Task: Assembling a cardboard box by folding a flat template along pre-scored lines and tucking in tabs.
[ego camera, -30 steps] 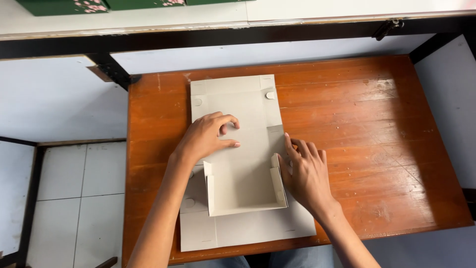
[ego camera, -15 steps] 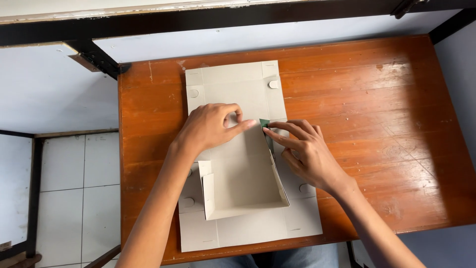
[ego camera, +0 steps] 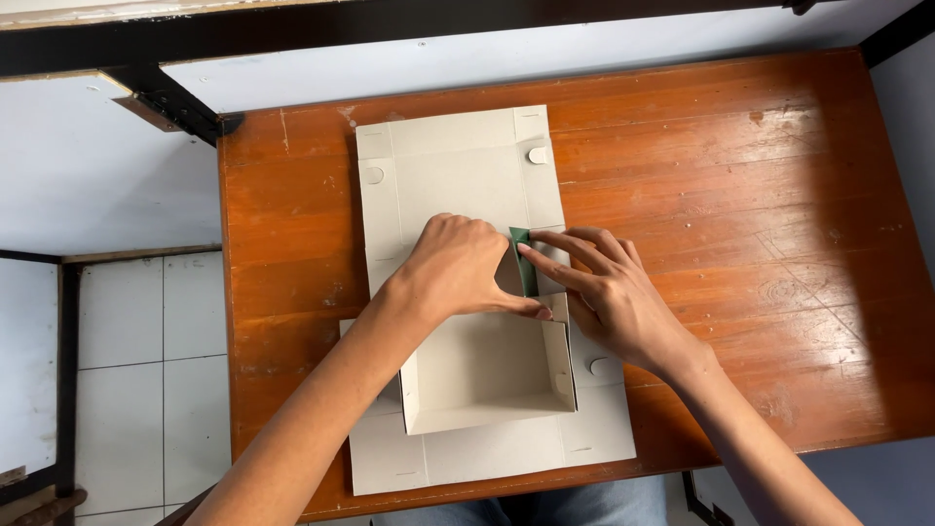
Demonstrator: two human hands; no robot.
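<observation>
A flat grey cardboard box blank [ego camera: 458,166] is spread lengthwise, near to far, on the wooden tabletop [ego camera: 740,224], its near end already raised into walls. At its right edge a green-faced flap [ego camera: 523,261] is pinched upright between the left hand [ego camera: 458,268] and right hand [ego camera: 609,292], fingers narrowed on it.

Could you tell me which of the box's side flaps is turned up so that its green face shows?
It is the right side flap, midway along the grey cardboard box blank, pinched between the left hand and right hand. The other flaps show only grey.
</observation>
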